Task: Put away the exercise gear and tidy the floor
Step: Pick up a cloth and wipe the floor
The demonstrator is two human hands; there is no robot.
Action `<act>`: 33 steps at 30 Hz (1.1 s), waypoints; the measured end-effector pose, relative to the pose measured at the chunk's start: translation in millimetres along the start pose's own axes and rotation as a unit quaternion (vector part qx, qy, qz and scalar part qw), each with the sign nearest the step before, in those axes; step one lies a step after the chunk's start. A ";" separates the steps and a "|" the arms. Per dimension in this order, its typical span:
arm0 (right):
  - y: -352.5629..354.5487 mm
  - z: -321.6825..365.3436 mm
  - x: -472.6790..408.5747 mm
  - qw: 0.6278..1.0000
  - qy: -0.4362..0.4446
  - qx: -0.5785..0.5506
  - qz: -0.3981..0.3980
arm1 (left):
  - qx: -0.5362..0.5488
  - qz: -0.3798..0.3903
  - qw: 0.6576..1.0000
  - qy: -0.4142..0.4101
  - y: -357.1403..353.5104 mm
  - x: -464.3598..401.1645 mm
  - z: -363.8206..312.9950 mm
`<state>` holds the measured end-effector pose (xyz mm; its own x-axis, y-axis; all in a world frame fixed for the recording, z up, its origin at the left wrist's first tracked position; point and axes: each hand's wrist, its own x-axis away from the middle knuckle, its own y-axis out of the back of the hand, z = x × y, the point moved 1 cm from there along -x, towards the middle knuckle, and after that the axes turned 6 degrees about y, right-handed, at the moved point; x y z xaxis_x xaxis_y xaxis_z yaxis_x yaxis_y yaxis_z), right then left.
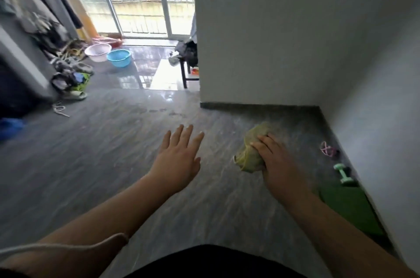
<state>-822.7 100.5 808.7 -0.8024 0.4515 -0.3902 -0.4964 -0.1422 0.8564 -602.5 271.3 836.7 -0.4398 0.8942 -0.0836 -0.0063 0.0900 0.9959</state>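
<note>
My right hand (276, 161) grips a crumpled yellow-green cloth (251, 150) held over the grey floor. Stretched out flat to its left, my left hand (179, 157) has its fingers apart and holds nothing. A mint-green dumbbell (343, 173) lies on the floor by the right wall. Beyond it lies a pink resistance band (327, 148). A dark green mat (351, 209) sits along the wall just in front of the dumbbell.
A white wall corner (200, 86) juts out ahead. Shoes (72, 77) are piled at the left, with a pink basin (98, 51) and a blue basin (119, 57) behind them. A dark stool (186, 68) stands near the glass balcony doors (141, 0).
</note>
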 end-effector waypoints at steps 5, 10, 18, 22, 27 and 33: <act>-57.8 82.9 -88.6 0.996 0.072 -0.042 0.036 | 0.012 0.009 0.994 0.108 5.8 23.7 105.3; -108.3 132.0 -155.8 0.987 0.125 -0.073 0.074 | 0.046 0.017 0.979 0.199 -5.5 35.6 171.0; -200.1 154.7 -266.2 0.975 0.153 -0.102 0.126 | 0.041 0.043 0.966 0.252 -29.9 -26.3 288.0; -256.4 160.3 -346.4 0.972 0.149 -0.131 0.124 | 0.030 0.051 0.961 0.270 -37.5 -85.7 354.7; -315.4 172.9 -451.5 0.962 0.169 -0.149 0.152 | 0.024 0.073 0.955 0.287 -38.3 -144.4 432.3; -365.8 207.9 -549.1 0.960 0.181 -0.130 0.170 | 0.044 0.062 0.953 0.295 -43.2 -191.9 527.5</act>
<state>-131.6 87.7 780.0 -0.9717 0.0107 -0.2361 -0.2141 -0.4634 0.8599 -44.0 327.2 791.8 -0.8604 0.5010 0.0938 0.1419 0.0587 0.9881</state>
